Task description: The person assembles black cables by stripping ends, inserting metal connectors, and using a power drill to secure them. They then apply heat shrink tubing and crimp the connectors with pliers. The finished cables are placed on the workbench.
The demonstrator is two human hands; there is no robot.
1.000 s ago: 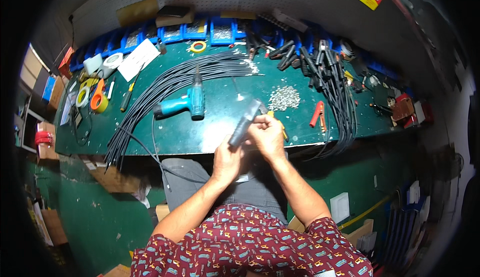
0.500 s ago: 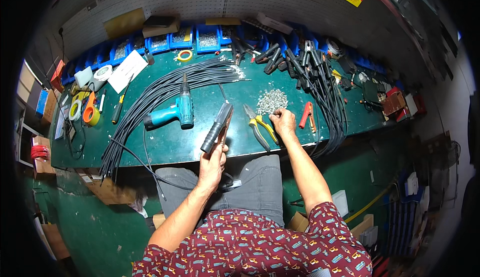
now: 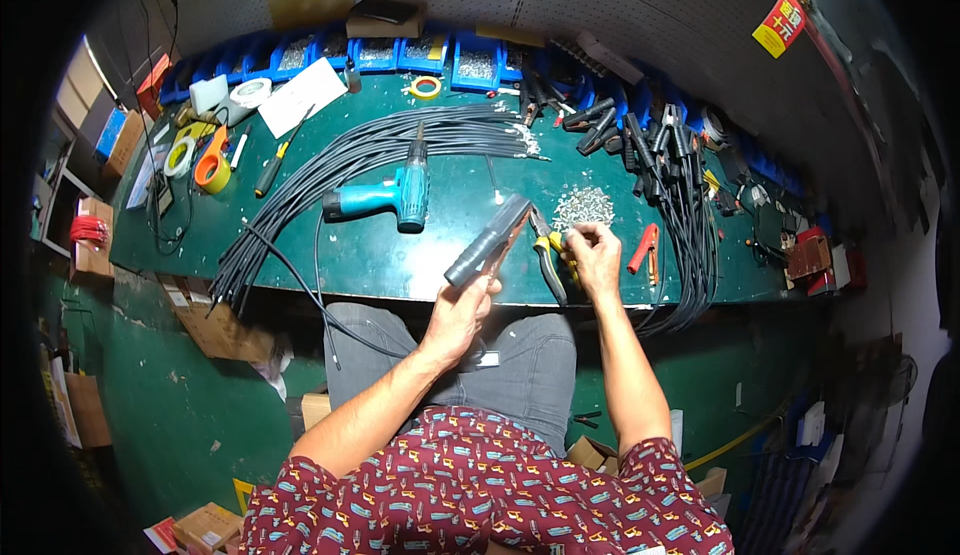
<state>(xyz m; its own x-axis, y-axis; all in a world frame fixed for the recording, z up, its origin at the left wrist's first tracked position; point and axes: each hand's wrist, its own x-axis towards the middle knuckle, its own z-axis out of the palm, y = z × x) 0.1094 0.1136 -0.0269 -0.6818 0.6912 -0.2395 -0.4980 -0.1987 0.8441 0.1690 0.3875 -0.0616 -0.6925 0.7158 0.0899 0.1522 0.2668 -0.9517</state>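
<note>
A black alligator clamp (image 3: 488,245) with a ribbed handle and copper-coloured inner side is held by my left hand (image 3: 458,321), its jaws tilted up to the right. A black cable (image 3: 352,337) runs near that hand across my lap. My right hand (image 3: 599,263) is in a pinch just in front of a pile of small metal fittings (image 3: 585,207); what its fingertips hold is too small to make out. Beneath that hand, partly covered, lie pliers (image 3: 548,263) with yellow and black handles. A red clamp (image 3: 644,251) lies to its right.
A teal power drill (image 3: 408,195) stands beside a curved bundle of black cables (image 3: 300,170). More black clamps with cables (image 3: 690,210) hang over the right edge. Blue bins (image 3: 478,67) line the back. Tape rolls (image 3: 212,167) and a screwdriver (image 3: 270,172) lie left.
The whole view has shifted. My right hand has lifted from the edge of the fittings pile, fingers pinched, and come nearer the clamp. The clamp in my left hand leans further right.
</note>
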